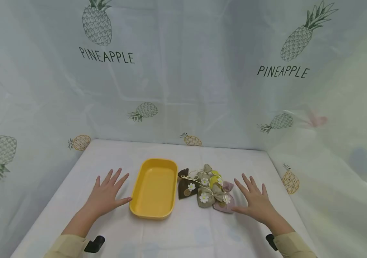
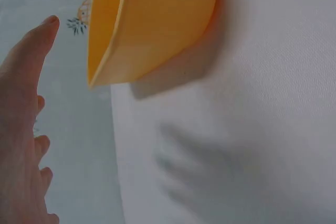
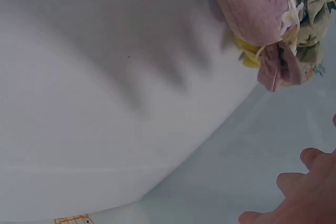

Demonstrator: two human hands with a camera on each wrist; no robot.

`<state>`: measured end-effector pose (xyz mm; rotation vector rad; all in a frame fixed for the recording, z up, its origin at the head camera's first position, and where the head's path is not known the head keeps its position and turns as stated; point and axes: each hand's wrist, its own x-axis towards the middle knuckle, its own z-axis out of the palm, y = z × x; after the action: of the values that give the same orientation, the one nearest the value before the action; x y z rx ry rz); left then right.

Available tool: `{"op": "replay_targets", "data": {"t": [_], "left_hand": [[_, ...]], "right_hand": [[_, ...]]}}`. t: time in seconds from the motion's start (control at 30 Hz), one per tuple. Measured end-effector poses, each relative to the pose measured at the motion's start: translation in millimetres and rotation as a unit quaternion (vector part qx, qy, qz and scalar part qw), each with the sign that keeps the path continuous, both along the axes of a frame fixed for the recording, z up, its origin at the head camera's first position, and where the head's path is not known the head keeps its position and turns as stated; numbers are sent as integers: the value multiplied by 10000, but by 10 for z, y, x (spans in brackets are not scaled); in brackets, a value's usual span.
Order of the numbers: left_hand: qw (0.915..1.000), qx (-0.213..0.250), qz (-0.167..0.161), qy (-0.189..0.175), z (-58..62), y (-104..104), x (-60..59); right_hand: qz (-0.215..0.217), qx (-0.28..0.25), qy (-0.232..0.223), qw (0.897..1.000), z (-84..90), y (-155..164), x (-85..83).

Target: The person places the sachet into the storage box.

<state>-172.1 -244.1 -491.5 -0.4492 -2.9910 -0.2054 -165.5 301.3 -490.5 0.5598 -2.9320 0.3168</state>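
1. So there's a little heap of drawstring sachets (image 1: 206, 188) sitting mid-table, just right of a yellow tray (image 1: 153, 187). The brown sachet (image 1: 185, 184) lies nearest the tray, an olive one with a white daisy (image 1: 205, 197) is in front, and a pink sachet (image 1: 223, 202) is on the right end, with a yellow one peeking out behind.
2. Both hands are spread flat with fingers straight, holding nothing. The left hand (image 1: 106, 195) is just left of the tray, thumb tip close to its front corner. The right hand (image 1: 256, 200) is just beside the pink sachet; can't tell if the thumb actually touches it.
3. The right wrist view gets the pink sachet (image 3: 252, 6) up close, tied neck and all, with fingertips (image 3: 310, 156) barely in shot. The left wrist view shows only the tray's outer wall (image 2: 157, 19) and the hand's shadow on the cloth.
4. The white table (image 1: 183, 233) is walled in by a pineapple-print curtain (image 1: 183, 89) at the back and both sides. There's open cloth in front of the tray and sachets.
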Motion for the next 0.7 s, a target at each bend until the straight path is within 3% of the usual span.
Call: {"op": "replay_targets", "data": {"t": [0.37,0.53,0.7], "left_hand": [[9995,53,-235,-190,32,217,-20],[9990,30,-283,-344,-48,257,-36],[9985,130,-266,-453,-152,235,-34]], "right_hand": [[205,-271,-231,9992,28,-329,-73],[264,-505,-390,9976,-22,-471,-130],[592,-761,-372,9946,-76,-560,-188]]}}
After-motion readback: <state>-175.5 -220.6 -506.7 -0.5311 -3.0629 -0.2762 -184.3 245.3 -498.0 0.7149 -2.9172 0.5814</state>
